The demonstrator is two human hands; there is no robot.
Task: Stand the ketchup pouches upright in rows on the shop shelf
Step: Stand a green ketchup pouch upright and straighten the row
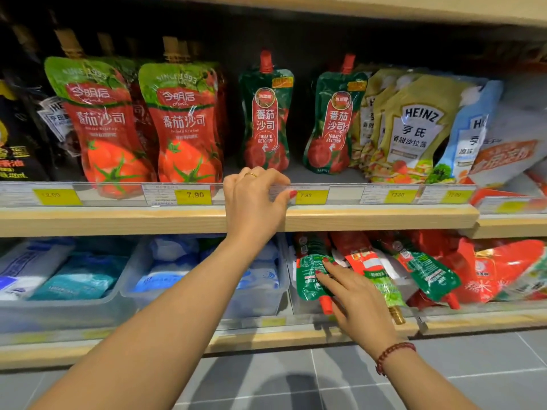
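Neither grip has closed on a pouch yet. Her right hand (356, 297) lies flat, fingers spread, on a green ketchup pouch (310, 276) lying on its side in the clear bin (291, 294) on the lower shelf (266, 340), with its red cap (326, 304) pointing toward six o'clock. Her left hand (256, 199) is curled loosely over the price rail (343, 195) at the front edge of the upper shelf (381, 217), holding nothing that I can see.

On the upper shelf, two green pouches already stand upright: one (266, 119) at twelve o'clock from the left hand, the other (330, 125) toward one o'clock, with a bare gap between them. More pouches (426, 270) are heaped sideways in the bin, at three o'clock from the right hand.

The risks look plain enough. A flat palm on slick film may slide rather than lift, so she probably needs to pinch the body or the cap neck. Pulling one pouch out of the heap could drag its neighbours over the bin's front lip and onto the floor tiles (384, 389). Up top, the standing pouches look soft-based and lean a little; a nudge as the new one goes in could topple them. Its cap might also catch on the price rail on the way up.
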